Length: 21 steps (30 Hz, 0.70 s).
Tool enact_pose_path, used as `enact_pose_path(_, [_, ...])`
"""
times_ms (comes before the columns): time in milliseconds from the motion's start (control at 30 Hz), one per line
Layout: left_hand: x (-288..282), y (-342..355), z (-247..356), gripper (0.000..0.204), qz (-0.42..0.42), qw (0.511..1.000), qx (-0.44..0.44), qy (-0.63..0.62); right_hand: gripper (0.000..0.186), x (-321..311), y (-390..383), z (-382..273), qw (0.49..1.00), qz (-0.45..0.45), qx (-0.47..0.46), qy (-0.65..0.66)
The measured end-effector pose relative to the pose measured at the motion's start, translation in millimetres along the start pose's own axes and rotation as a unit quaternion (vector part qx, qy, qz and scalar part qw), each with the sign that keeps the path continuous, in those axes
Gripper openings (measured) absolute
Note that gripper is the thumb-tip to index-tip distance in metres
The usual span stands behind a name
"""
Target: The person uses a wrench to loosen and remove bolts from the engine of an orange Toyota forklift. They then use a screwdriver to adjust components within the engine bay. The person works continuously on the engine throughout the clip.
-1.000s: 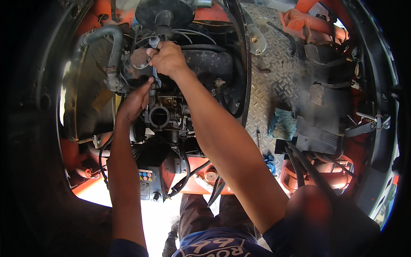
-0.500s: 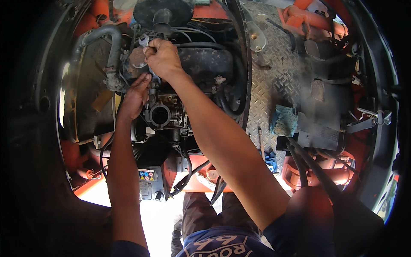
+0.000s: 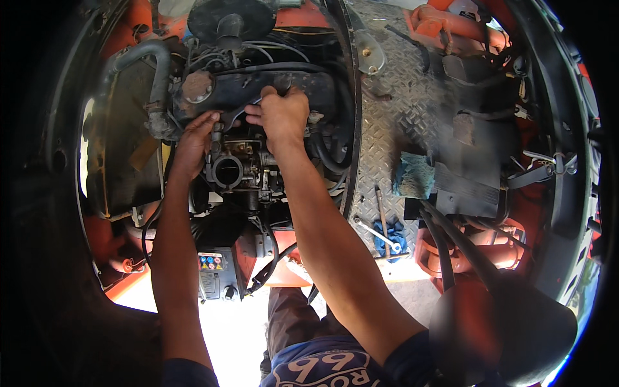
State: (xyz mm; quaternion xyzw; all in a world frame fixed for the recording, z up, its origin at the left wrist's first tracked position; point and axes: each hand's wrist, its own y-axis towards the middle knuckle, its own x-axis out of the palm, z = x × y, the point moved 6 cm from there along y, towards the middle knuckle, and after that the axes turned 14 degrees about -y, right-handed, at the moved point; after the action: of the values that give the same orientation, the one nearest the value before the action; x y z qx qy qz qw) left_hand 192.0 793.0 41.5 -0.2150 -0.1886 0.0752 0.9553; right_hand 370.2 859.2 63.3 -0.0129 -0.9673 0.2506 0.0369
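My right hand [image 3: 284,119] is closed on a silver wrench [image 3: 244,114], which slants down and left toward the top of a metal throttle body [image 3: 227,171] with a round open bore. The wrench's lower end sits by a fitting there. My left hand [image 3: 195,145] is beside that fitting, fingers bent together with the tips close to the wrench end; what they grip is hidden. Behind both hands lies the black valve cover [image 3: 242,82] of an engine, with a rusty round cap [image 3: 197,86] at its left end.
A grey hose [image 3: 158,77] curves down at the left. A battery [image 3: 219,274] sits low in front. On the tread-plate floor [image 3: 380,148] to the right lie another wrench [image 3: 377,235], a blue cloth [image 3: 390,240] and a teal sponge-like pad [image 3: 414,175]. Black levers [image 3: 464,242] rise nearby.
My right hand has swung the wrench from upright by the rusty cap to the right and nearer me. My left hand stays by the fitting. The whole view has shifted slightly left.
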Motion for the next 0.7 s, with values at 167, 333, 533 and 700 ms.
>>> enact_pose_path(167, [-4.0, 5.7, -4.9, 0.03, -0.028, 0.999, 0.002, -0.04, 0.016, -1.0, -3.7, 3.1, 0.998, -0.019, -0.043, 0.05])
enact_pose_path(333, [-8.6, 7.7, -4.3, 0.029, -0.028, 1.0, 0.011, 0.002, 0.014, 0.3, 1.3, 4.6, 0.999, -0.03, -0.027, 0.007])
enact_pose_path(533, [-8.1, 10.0, -4.6, 0.028, -0.046, 0.998, 0.017, -0.027, 0.013, -0.3, 0.7, 8.6, 0.999, 0.002, -0.025, 0.022])
enact_pose_path(700, [-17.7, 13.1, -3.5, 0.026, -0.015, 1.0, 0.012, 0.014, 0.016, 18.5, 20.9, -0.9, 0.99, -0.022, -0.113, -0.075])
